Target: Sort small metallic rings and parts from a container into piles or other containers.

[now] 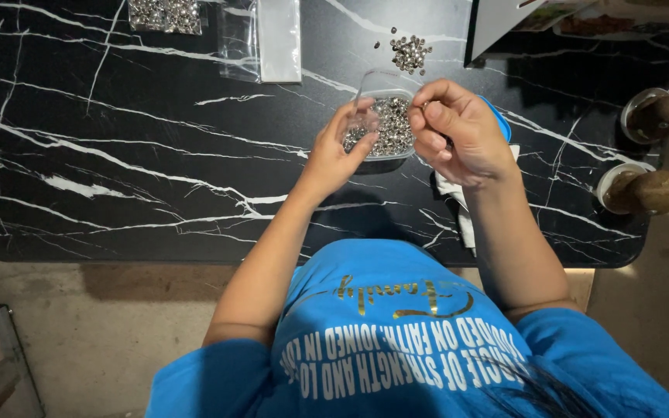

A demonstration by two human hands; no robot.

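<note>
Both hands meet at the clear tub of silver beads (387,124): left hand (340,151) grips its near-left wall, right hand (456,131) pinches something tiny just right of it

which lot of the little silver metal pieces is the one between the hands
The lot in the clear plastic tub, with the left hand at its side and the right hand beside it. The loose pile lies farther back; the bagged ones sit far left.
</note>
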